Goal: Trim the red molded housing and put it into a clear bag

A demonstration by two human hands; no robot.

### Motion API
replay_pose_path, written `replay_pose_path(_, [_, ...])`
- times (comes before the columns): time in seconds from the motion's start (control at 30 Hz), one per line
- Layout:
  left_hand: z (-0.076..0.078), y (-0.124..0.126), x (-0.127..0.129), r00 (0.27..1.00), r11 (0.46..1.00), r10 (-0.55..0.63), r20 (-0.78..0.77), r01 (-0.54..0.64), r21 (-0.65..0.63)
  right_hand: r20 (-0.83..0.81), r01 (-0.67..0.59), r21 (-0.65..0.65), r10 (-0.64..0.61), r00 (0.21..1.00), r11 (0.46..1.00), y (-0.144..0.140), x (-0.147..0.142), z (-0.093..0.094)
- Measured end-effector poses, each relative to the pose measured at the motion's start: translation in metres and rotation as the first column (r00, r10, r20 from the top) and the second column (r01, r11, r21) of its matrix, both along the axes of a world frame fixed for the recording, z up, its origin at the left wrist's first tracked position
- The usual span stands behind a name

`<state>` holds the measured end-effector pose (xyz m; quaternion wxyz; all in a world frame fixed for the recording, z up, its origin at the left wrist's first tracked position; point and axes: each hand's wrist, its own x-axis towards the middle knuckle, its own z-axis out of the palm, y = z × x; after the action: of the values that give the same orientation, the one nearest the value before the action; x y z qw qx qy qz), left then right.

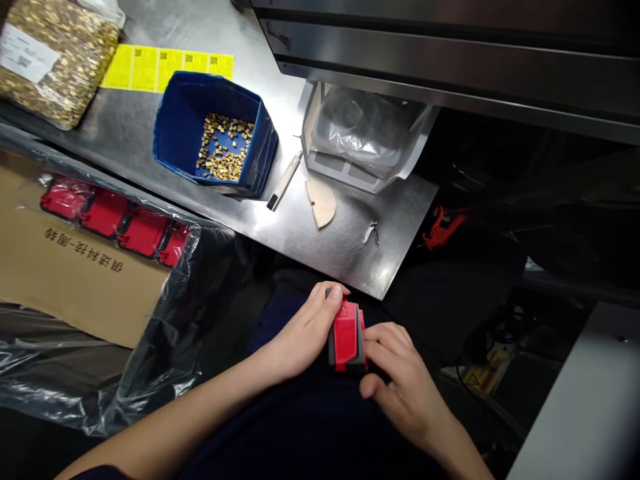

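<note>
You hold a small red and grey plastic part (347, 337) over your lap, just below the near edge of the steel table (350, 247). Your left hand (305, 333) wraps around its left side, fingers curled closed on it with the thumb up at its top end. Your right hand (400, 380) grips its right side, fingers bent against the grey edge. On the table ahead of you, a blue bin (175, 127) holds a scatter of small brass pieces (225, 147). Beside it to the right lie a slim pale tool (285, 181) and a tan half-round piece (321, 202), with a white holder lined with clear plastic (360, 137) behind them. Yellow labels (165, 67) lie behind the bin, and a bag of brass pieces (50, 60) sits at the far left. To your left, more red parts (115, 217) rest in plastic film on a cardboard box (75, 280).
</note>
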<state>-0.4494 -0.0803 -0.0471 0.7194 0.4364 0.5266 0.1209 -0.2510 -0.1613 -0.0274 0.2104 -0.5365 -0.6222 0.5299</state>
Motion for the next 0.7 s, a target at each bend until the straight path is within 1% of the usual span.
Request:
replay_pose_path(0.07, [-0.002,0.003,0.002,0.995,0.994,-0.031,-0.095,0.041,0.103,0.004,0.014,0.061,-0.015,1.0,0.998,-0.006,-0.008,-0.003])
replay_pose_path(0.13, [-0.006,0.008,0.003,0.985,0.981,-0.062,-0.161,0.089,0.172,-0.023,0.055,0.081,-0.053,0.998,0.995,-0.007,-0.012,-0.009])
replay_pose_path(0.17, [-0.009,0.009,0.003,0.982,0.976,-0.064,-0.177,0.099,0.195,-0.043,0.072,0.067,-0.07,0.997,0.995,-0.007,-0.012,-0.012])
replay_pose_path(0.23, [-0.017,0.011,0.006,0.984,0.97,-0.037,-0.177,0.078,0.231,-0.076,0.104,-0.004,-0.104,0.992,0.995,-0.007,-0.01,-0.017])
replay_pose_path(0.33, [-0.028,0.01,0.009,0.991,0.975,0.001,-0.135,0.029,0.219,-0.13,0.142,-0.125,-0.158,0.979,0.982,-0.01,-0.006,-0.019])
replay_pose_path(0.4, [-0.03,0.008,0.011,0.997,0.978,0.012,-0.081,0.005,0.206,-0.169,0.184,-0.18,-0.215,0.962,0.966,-0.011,-0.005,-0.018])
replay_pose_path(0.43, [-0.03,0.008,0.011,0.999,0.974,0.018,-0.046,-0.008,0.226,-0.179,0.22,-0.205,-0.257,0.95,0.954,-0.011,-0.005,-0.018])
replay_pose_path(0.5, [-0.025,0.008,0.01,0.999,0.954,-0.013,0.04,0.0,0.301,-0.159,0.326,-0.271,-0.376,0.913,0.906,-0.009,-0.005,-0.017])
replay_pose_path(0.53, [-0.022,0.008,0.009,0.995,0.943,-0.062,0.083,0.032,0.33,-0.137,0.383,-0.31,-0.44,0.888,0.87,-0.008,-0.006,-0.017])
replay_pose_path(0.57, [-0.019,0.007,0.008,0.985,0.94,-0.121,0.124,0.074,0.333,-0.117,0.43,-0.348,-0.494,0.862,0.833,-0.006,-0.006,-0.017])
replay_pose_path(0.6, [-0.016,0.007,0.008,0.971,0.946,-0.17,0.168,0.113,0.305,-0.107,0.459,-0.38,-0.531,0.841,0.803,-0.005,-0.007,-0.017])
replay_pose_path(0.63, [-0.015,0.006,0.008,0.958,0.958,-0.194,0.212,0.138,0.251,-0.11,0.47,-0.4,-0.55,0.828,0.787,-0.003,-0.008,-0.017])
replay_pose_path(0.7, [-0.013,0.004,0.009,0.945,0.982,-0.167,0.28,0.135,0.13,-0.143,0.453,-0.4,-0.542,0.828,0.797,-0.002,-0.01,-0.017])
